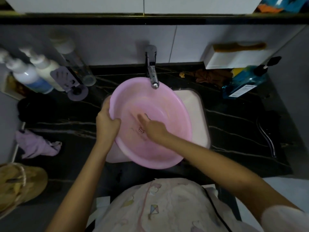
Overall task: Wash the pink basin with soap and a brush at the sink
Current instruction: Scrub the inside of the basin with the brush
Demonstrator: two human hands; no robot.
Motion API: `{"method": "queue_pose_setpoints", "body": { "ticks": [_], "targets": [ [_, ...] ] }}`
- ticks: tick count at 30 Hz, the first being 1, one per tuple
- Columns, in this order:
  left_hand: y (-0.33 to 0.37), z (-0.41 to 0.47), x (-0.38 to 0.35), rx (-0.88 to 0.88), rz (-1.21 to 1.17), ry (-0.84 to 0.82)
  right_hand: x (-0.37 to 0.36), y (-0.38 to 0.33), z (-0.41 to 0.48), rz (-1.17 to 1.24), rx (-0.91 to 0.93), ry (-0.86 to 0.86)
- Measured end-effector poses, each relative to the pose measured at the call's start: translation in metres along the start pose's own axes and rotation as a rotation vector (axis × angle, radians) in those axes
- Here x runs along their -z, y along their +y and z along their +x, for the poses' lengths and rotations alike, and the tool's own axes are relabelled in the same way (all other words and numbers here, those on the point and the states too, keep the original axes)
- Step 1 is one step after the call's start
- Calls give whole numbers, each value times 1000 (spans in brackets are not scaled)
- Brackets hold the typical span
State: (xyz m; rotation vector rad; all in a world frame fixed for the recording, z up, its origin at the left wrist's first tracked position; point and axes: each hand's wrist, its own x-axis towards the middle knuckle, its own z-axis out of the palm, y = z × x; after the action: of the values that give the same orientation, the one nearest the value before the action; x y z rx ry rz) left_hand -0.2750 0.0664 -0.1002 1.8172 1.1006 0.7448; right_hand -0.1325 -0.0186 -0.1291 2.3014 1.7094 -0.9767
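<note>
Pink plastic basin sits tilted just below the faucet: probably light, stiff, slippery when wet. The left hand clamps its rim, the surest hold; the right hand lies straight-fingered inside.

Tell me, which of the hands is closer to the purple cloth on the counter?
Left. The left hand grips the pink basin by its left rim, the side toward the purple cloth; the right hand lies inside the basin, farther off.
</note>
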Motion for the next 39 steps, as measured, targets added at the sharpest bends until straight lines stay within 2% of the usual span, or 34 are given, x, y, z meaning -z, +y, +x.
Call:
{"method": "queue_pose_setpoints", "body": {
  "ticks": [3, 5, 8, 11, 14, 15, 19, 20, 21, 23, 24, 28, 29, 31, 33, 35, 37, 39],
  "targets": [
    [5, 1, 2, -5, 24, 0, 31, 28, 24, -130, -53, 193],
    [4, -1, 6, -2, 27, 10, 47, 54, 25, -266, -75, 246],
    [-1, -9, 9, 10, 8, 28, 49, 86, 5, -397, -191, 14],
    [-1, -15, 6, 33, -40, 64, 28, 86, -28, -124, -260, -283],
    [2, -17, 3, 39, -71, 105, 9, 64, -55, 116, -129, -545],
    [2, -17, 2, 44, -78, 117, 5, 55, -60, 198, -52, -564],
    [2, -16, 0, 41, -77, 153, 0, 19, -72, 839, -15, -601],
    [1, -17, 2, 42, -77, 158, 1, 19, -73, 867, -8, -625],
    [0, -18, 4, 41, -76, 166, 3, 25, -73, 818, 2, -654],
    [-1, -21, 8, 34, -75, 174, 11, 48, -75, 540, -5, -684],
    [-1, -22, 9, 27, -73, 166, 15, 62, -74, 384, -45, -634],
    [3, -21, 7, 20, -79, 139, 41, 95, -51, -261, -321, -224],
    [2, -22, 6, 24, -81, 143, 46, 95, -47, -411, -313, -162],
    [-1, -23, 7, 18, -82, 160, 40, 91, -42, -477, -269, -133],
    [-3, -23, 7, 8, -88, 175, 20, 81, -47, -357, -162, -274],
    [-6, -22, 5, 22, -90, 198, -3, 56, -60, -66, -38, -435],
    [-6, -22, 2, 38, -98, 214, -13, 24, -73, 280, 33, -440],
    [-7, -22, 0, 34, -94, 213, -12, 1, -80, 556, 16, -396]
  ]
}}
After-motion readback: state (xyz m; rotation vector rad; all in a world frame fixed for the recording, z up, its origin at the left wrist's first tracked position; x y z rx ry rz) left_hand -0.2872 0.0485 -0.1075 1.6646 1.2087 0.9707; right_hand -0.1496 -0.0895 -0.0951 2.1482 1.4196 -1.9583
